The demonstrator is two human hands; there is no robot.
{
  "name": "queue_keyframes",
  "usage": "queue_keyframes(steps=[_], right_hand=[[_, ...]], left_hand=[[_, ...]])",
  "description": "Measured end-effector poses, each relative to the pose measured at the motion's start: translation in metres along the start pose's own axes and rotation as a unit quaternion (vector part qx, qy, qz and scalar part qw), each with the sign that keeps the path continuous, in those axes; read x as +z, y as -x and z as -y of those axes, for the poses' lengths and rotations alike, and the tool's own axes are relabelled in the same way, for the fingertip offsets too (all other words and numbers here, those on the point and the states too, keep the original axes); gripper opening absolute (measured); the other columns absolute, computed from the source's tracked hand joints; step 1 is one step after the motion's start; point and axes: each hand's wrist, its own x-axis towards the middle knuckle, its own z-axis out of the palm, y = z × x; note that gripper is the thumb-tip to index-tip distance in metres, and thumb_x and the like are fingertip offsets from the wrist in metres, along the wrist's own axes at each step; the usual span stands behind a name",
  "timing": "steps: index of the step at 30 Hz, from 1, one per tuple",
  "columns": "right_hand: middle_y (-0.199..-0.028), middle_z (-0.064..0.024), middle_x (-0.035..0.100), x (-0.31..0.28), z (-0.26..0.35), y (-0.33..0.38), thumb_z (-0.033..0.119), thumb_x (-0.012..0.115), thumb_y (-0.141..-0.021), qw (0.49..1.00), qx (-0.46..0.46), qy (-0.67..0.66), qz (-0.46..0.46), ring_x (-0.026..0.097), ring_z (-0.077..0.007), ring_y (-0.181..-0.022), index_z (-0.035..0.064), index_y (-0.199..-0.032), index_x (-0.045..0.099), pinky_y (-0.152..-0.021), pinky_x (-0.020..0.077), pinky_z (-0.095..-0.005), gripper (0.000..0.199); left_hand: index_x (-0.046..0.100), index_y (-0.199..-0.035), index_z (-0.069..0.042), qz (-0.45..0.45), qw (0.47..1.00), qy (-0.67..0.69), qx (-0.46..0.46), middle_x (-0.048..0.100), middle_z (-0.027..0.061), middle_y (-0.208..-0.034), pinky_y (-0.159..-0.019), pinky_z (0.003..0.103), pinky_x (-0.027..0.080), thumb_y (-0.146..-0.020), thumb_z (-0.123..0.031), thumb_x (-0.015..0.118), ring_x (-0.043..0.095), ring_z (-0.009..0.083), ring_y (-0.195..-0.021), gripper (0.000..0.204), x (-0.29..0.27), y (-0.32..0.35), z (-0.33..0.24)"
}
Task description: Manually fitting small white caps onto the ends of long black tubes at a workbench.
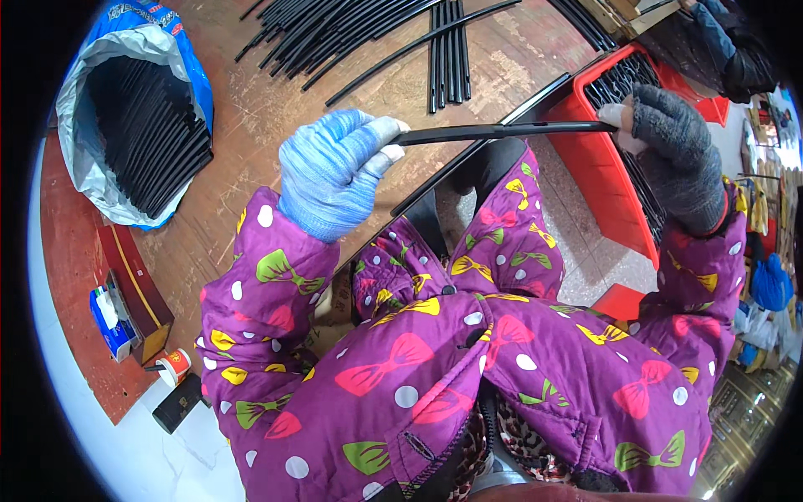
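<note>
While two gloved hands grip its ends, a slim black strip (502, 130) stretches almost level in front of a person in a purple coat (401, 360) printed with bows and white dots. The left hand (335, 171), in a pale blue glove with white fingertips, pinches the strip's left end between thumb and fingers. The right hand (676, 155), in a dark grey glove, closes its fingertips on the other end. Below the strip, its left part crosses a worn brown table (242, 188); its right part passes over a red crate (577, 180) holding more dark pieces. On the far side of the table, black rods (343, 29) lie in a loose pile, with one curved rod (410, 57) lying across a neat row of straight ones (447, 71). At left, a blue-and-white bag (88, 180) gapes open, packed with black lengths (150, 138). Near left, a blue tissue box (113, 325) sits on a red surface (79, 335), a paper cup (175, 366) and a flat black object (178, 405) close by.
</note>
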Motion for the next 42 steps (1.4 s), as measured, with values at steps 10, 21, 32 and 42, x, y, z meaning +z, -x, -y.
queue_keyframes(steps=[10,21,32,42], right_hand=[[-0.086,-0.0124,0.063,0.001,-0.012,0.003,0.0,0.063,-0.074,0.978,0.082,-0.186,0.045,0.061,-0.0239,-0.082,0.0034,-0.1,0.058,-0.071,0.0476,-0.0311,0.026],[-0.086,-0.0147,0.06,0.01,-0.01,-0.002,0.0,0.06,-0.074,0.997,0.004,-0.077,-0.028,0.06,-0.0262,-0.082,0.0019,-0.098,0.058,-0.068,0.0473,-0.0326,0.024],[-0.094,-0.0013,0.046,0.054,0.0,-0.019,0.019,0.054,-0.082,0.741,0.267,-0.61,-0.09,0.047,-0.0105,-0.078,-0.006,-0.119,0.04,-0.068,0.0417,-0.0239,0.047],[-0.086,-0.0046,0.051,0.082,0.015,-0.028,0.016,0.049,-0.086,0.587,0.245,-0.742,-0.21,0.052,-0.0138,-0.074,-0.0017,-0.113,0.043,-0.066,0.0464,-0.0265,0.033]], left_hand=[[0.063,-0.084,-0.005,0.013,0.999,0.031,-0.032,0.058,0.0098,-0.068,-0.053,0.032,0.045,-0.067,-0.007,0.065,0.057,0.0253,-0.06,0.017,0.011,0.008,-0.005],[0.064,-0.088,0.001,-0.034,0.966,0.158,-0.2,0.062,0.0099,-0.072,-0.06,0.026,0.046,-0.072,-0.003,0.065,0.06,0.0158,-0.067,0.016,0.02,0.015,-0.006],[0.061,-0.096,0.002,-0.011,0.92,0.233,-0.316,0.063,0.0044,-0.079,-0.062,0.021,0.045,-0.078,-0.005,0.062,0.054,0.0077,-0.068,0.019,0.02,0.025,-0.004],[0.061,-0.098,0.002,0.016,0.914,0.222,-0.34,0.063,0.0057,-0.081,-0.063,0.022,0.045,-0.078,-0.007,0.061,0.054,0.0078,-0.069,0.022,0.02,0.026,-0.016]])
